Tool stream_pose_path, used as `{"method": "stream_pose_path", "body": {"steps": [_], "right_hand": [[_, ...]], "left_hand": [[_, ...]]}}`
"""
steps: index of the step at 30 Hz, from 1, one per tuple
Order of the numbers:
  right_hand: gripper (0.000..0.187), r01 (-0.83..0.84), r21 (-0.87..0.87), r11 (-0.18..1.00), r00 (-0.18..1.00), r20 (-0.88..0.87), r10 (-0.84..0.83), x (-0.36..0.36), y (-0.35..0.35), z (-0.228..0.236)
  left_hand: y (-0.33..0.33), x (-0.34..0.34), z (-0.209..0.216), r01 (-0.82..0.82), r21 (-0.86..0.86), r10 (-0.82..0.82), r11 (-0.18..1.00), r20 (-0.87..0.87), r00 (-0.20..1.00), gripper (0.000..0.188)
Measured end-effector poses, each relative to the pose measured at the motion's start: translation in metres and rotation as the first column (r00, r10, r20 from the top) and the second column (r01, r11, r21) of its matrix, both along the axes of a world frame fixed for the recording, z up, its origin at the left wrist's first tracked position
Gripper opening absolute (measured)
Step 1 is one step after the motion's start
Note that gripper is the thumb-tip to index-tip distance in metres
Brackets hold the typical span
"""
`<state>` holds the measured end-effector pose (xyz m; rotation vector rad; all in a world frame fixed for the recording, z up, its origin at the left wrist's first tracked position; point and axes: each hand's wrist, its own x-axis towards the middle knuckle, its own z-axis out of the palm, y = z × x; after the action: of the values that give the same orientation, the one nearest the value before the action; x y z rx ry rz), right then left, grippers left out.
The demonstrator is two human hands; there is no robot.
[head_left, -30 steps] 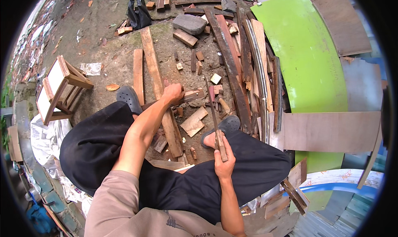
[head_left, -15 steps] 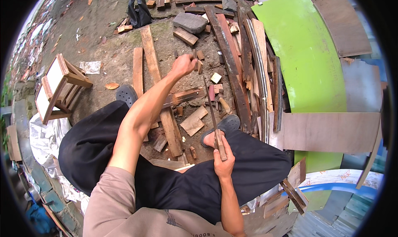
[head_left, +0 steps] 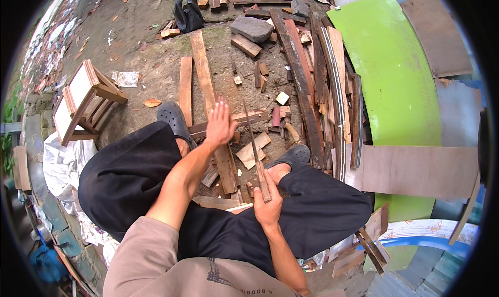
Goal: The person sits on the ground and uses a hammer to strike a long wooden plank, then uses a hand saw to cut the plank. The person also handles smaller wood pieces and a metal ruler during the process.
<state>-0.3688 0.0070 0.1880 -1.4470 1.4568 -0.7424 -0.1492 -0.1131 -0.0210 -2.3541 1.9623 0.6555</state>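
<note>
My right hand (head_left: pixel 268 207) grips the wooden handle of a long tool with a narrow dark blade (head_left: pixel 251 128), seen nearly edge-on and pointing away from me. My left hand (head_left: pixel 221 124) is open, fingers stretched out, over a long wooden plank (head_left: pixel 224 164). Whether the palm touches the wood cannot be made out. A shorter dark piece of wood (head_left: pixel 254 115) lies crosswise at the plank, partly hidden by this hand. To the right of it are a pale notched board offcut (head_left: pixel 253 150), a reddish cylinder (head_left: pixel 276 116) and a wooden handle-like piece (head_left: pixel 292 133).
Long timber strips (head_left: pixel 296 73) are piled on the right, beside a green panel (head_left: pixel 387 68). A grey stone block (head_left: pixel 251 29) rests beyond the offcuts. At left stands a small wooden stool (head_left: pixel 86 102). My shoes flank the wood, the left shoe (head_left: pixel 173 117) near another plank (head_left: pixel 185 91).
My left hand has come back from the small wood pieces farther out to the plank, and its curled fingers have straightened. The blade in my right hand has swung slightly left.
</note>
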Motion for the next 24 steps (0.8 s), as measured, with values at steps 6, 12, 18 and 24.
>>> {"method": "stream_pose_path", "body": {"steps": [6, 12, 18, 24], "right_hand": [[0.048, 0.06, 0.006, 0.998, 0.996, 0.07, -0.06, -0.03, 0.003, 0.0], [0.047, 0.076, 0.017, 0.997, 0.995, 0.056, -0.076, -0.046, 0.005, 0.01], [0.047, 0.01, -0.023, 1.0, 0.999, 0.052, -0.009, -0.046, 0.009, 0.011], [0.046, 0.051, 0.078, 0.996, 0.992, 0.115, -0.06, -0.043, 0.0, 0.023]], "left_hand": [[0.042, -0.063, -0.001, 0.699, 0.12, -0.635, 0.705, -0.33, 0.698, 0.077], [0.044, -0.042, -0.006, 0.472, -0.219, -0.482, 0.854, 0.012, 0.876, 0.058], [0.036, 0.043, -0.029, -0.111, 0.134, 0.099, 0.985, 0.089, 0.991, 0.076], [0.024, 0.04, -0.03, 0.077, 0.062, -0.087, 0.995, 0.171, 0.981, 0.027]]}}
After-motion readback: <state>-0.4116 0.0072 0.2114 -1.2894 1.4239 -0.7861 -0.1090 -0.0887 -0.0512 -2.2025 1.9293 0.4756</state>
